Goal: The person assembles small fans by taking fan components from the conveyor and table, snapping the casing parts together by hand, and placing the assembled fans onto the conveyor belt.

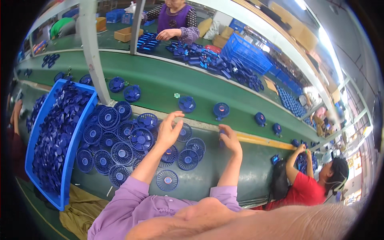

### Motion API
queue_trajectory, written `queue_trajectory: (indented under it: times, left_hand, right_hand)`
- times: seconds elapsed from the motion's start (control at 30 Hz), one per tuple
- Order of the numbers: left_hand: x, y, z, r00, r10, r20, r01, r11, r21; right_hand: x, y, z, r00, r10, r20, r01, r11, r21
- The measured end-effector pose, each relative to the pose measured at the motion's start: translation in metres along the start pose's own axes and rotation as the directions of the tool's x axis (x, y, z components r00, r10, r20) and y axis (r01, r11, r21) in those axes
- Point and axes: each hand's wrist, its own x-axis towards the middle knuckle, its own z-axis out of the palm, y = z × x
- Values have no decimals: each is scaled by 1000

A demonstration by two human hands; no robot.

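Note:
My left hand [169, 129] reaches over the belt's near edge, thumb and fingers apart, with nothing in it. Just beyond its fingertips a blue fan unit [187, 104] lies on the green conveyor belt [160, 91]. My right hand [230, 139] is at the near edge of the belt, fingers bent around a dark blue fan part [221, 138] that shows only in part. Between and left of my forearms, round blue fan grilles [188, 159] lie on the dark green worktable, many overlapping. One grille [167, 180] lies nearest me.
A blue crate [64, 200] of small blue blades stands at left. More fan units [221, 111] are spaced along the belt. A grey post [91, 52] rises at the belt's edge. One co-worker in purple [173, 20] sits across; another in red [308, 188] works at right.

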Motion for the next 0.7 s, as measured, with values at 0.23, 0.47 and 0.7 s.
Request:
queue_trajectory:
  times: [0.23, 0.47, 0.7]
  left_hand:
    - [-2, 10, -4, 997, 76, -34, -75, 997, 24]
    - [-4, 9, -4, 988, 129, -83, -128, 992, 13]
    - [0, 10, -4, 987, 138, -83, -139, 990, -7]
  right_hand:
    - [28, -10, 27, 938, -23, -347, 114, 962, 247]
    - [132, -25, 85, 925, -197, -325, 306, 892, 332]
    - [158, 0, 108, 797, -535, -281, 350, 788, -506]
